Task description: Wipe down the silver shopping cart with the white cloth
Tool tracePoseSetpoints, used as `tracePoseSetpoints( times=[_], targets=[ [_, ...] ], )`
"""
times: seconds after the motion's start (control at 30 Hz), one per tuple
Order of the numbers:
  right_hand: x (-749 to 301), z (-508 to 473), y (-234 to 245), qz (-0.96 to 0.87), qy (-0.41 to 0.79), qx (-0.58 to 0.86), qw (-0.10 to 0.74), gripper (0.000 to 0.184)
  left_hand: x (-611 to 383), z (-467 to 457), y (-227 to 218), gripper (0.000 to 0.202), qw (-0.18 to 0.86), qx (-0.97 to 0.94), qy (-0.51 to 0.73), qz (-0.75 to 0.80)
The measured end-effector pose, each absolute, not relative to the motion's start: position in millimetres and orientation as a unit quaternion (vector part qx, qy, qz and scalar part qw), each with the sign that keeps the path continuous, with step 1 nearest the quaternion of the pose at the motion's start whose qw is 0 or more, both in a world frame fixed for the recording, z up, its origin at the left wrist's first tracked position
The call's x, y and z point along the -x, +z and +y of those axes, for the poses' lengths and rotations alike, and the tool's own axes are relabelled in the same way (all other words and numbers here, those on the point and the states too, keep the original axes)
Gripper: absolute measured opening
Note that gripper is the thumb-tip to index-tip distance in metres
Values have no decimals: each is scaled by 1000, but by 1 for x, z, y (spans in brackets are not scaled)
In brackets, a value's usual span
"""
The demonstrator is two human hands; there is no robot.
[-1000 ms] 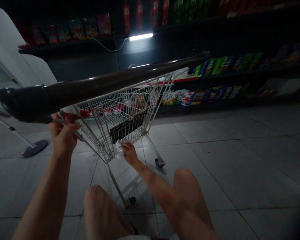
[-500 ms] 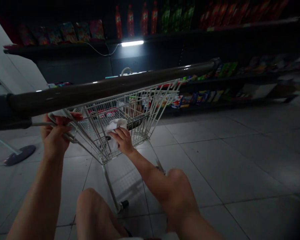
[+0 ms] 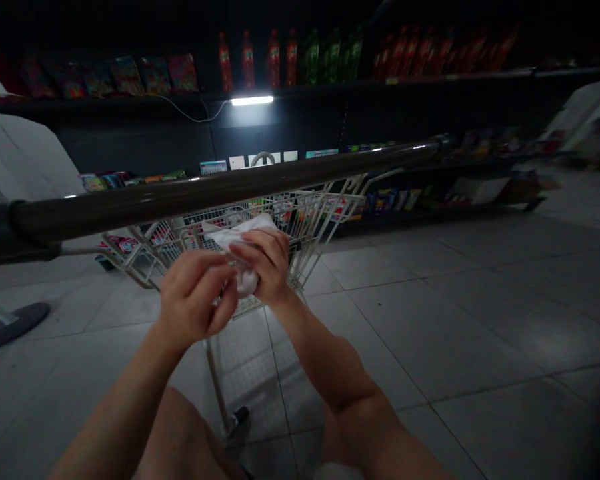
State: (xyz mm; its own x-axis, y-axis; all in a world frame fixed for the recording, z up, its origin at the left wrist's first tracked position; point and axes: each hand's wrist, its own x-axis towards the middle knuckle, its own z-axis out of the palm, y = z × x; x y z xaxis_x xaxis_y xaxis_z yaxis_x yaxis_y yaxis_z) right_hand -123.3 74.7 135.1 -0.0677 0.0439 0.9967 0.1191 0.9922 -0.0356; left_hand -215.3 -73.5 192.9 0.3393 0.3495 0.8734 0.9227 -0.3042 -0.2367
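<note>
**Both hands working a white cloth over a shopping cart**

Dark store shelves (image 3: 280, 87) are stretching across the back of the aisle, with red and green drink bottles (image 3: 247, 60) lining up at twelve o'clock and colourful snack bags (image 3: 127, 75) sitting toward eleven o'clock. A tube light (image 3: 253, 101) is glowing under the top shelf, and grey floor tiles (image 3: 430, 320) are spreading out toward four o'clock. A dark round stand base (image 3: 10, 325) is resting on the floor at about eight o'clock.

A dark cart handle (image 3: 205, 190) is crossing the view, and the white wire basket (image 3: 320, 220) of the shopping cart is showing beyond it. Neither hand is touching the handle.

Just below the handle, at roughly six o'clock from the picture's centre, a crumpled white cloth (image 3: 243, 257) is bunching between the two hands, in front of the basket. The right hand (image 3: 265, 263) is wrapping its curled fingers (image 3: 267, 243) over the cloth, gripping it. The left hand (image 3: 195, 300) is pressing in from the lower left, its bent fingers (image 3: 210, 280) closing against the cloth's lower part.
</note>
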Motion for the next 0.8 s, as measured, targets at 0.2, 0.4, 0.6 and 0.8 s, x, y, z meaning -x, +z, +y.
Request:
tracePoseSetpoints(
  times=[0.2, 0.4, 0.6, 0.8],
  targets=[
    [79, 77, 132, -552, -30, 132, 823, 22, 239, -20, 268, 23, 294, 699, -331, -562],
    [59, 115, 138, -470, -13, 235, 851, 17, 246, -3, 267, 24, 218, 725, -322, -568],
    [133, 100, 137, -775, -11, 180, 606, 20, 254, 1, 263, 21, 252, 727, -304, -562],
    [95, 115, 156, -837, -143, 134, 510, 45, 247, -10, 274, 31, 282, 744, -211, -568]
  ],
)
